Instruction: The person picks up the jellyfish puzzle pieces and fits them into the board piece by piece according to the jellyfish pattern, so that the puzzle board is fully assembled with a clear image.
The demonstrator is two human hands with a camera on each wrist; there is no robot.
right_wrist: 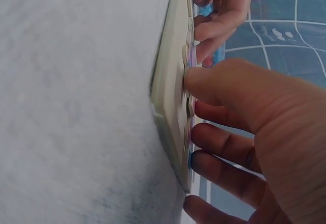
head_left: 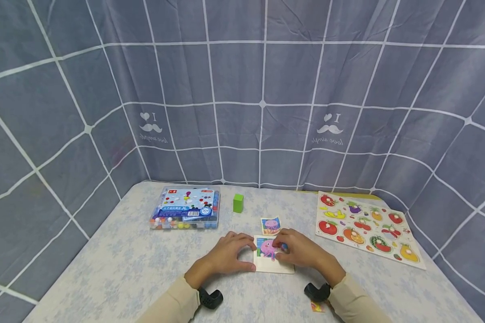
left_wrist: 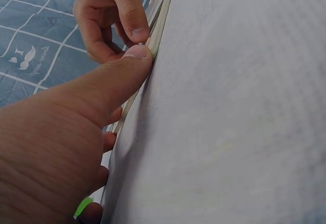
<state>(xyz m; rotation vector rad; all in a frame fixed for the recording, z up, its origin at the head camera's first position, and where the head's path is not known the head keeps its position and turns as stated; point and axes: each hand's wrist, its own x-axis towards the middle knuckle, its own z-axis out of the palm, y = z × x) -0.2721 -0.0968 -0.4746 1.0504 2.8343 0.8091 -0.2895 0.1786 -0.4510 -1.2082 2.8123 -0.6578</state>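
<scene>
A small wooden puzzle board (head_left: 268,266) lies on the table in front of me, with pink octopus puzzle pieces (head_left: 266,247) on it. My left hand (head_left: 226,255) holds the board by its left side, the thumb at the near corner and the fingers farther up the edge. Over the board's right part, my right hand (head_left: 301,249) pinches a puzzle piece between thumb and fingers. In the right wrist view, the pieces stand slightly proud of the board (right_wrist: 170,114), and the right thumb touches one's edge. Fingers partly hide the picture. Just behind the board lies a small octopus picture card (head_left: 271,226).
A clear box of coloured balls (head_left: 185,208) stands at the back left, with a green block (head_left: 238,203) to its right. On the right lies a large fruit puzzle board (head_left: 363,226). An orange and yellow picture piece (head_left: 317,307) peeks out beneath the right wrist.
</scene>
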